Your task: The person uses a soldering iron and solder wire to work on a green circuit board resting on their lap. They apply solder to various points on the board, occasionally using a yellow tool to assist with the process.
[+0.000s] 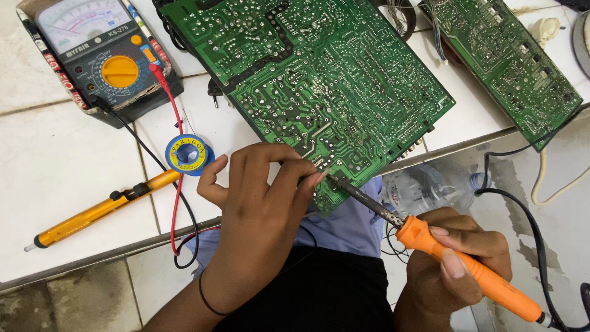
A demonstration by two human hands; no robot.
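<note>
Right hand (pixel 458 258) nearest, fingers wrapped round the orange iron (pixel 473 270), tip on the near edge of the green board (pixel 307 80). Left hand (pixel 258 209) pinches thin solder beside that tip. Spool (pixel 187 155), yellow pump (pixel 98 212) and meter (pixel 101 52) sit left.

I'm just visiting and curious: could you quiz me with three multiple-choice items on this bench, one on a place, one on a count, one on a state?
1. Where does the yellow desoldering pump lie?
A. left of the left hand
B. on the circuit board
C. in the lap

2. How many green circuit boards show?
A. one
B. two
C. four

3. The right hand is:
A. empty
B. flat on the tiles
C. gripping the orange soldering iron

Answers: 1 A, it rests on white tiles leftward; 2 B, a large board and another; 3 C, fingers wrap its handle.
</note>
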